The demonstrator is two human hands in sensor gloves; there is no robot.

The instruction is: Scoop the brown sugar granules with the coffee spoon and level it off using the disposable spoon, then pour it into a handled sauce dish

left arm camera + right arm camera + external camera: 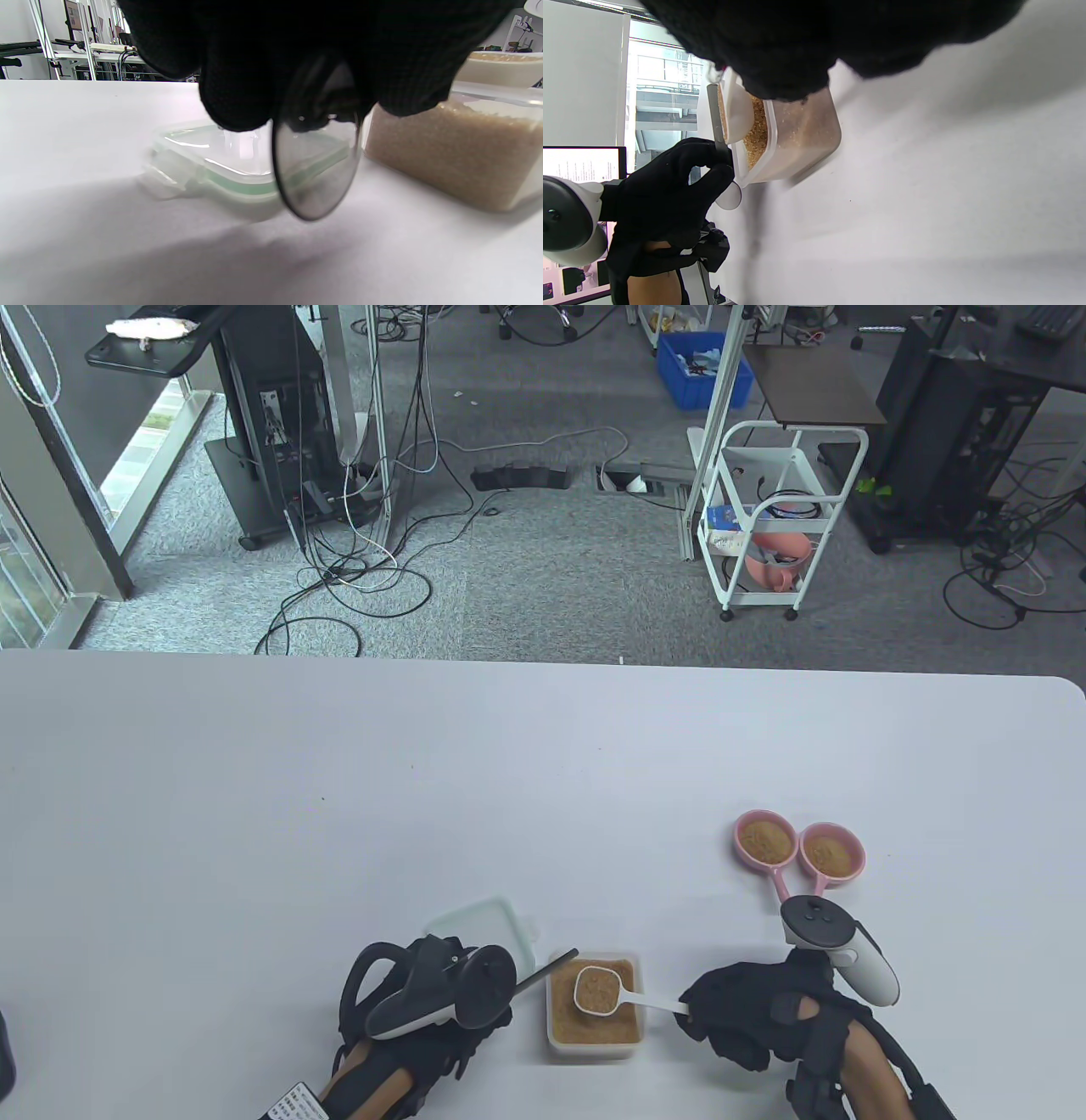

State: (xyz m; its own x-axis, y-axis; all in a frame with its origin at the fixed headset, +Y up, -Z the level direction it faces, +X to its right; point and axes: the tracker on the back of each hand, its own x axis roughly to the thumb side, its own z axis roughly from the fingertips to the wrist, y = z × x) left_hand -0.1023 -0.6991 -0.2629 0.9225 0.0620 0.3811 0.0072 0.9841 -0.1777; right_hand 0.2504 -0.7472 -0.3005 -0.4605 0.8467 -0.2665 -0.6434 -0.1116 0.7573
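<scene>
Both hands pinch spoons; left wrist view alone shows disposable spoon (316,169) bowl, seemingly empty.

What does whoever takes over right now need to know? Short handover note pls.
Right hand grips the white coffee spoon by its handle; its bowl, full of brown sugar, is over the sugar container.
Left hand pinches the dark disposable spoon near its bowl, handle angled toward the coffee spoon's rim.
Container lid lies on the table behind the left hand.
Two pink handled sauce dishes sit to the far right, both already holding sugar.
Done: scoop taken. Left: level it off, then pour into a sauce dish.
</scene>
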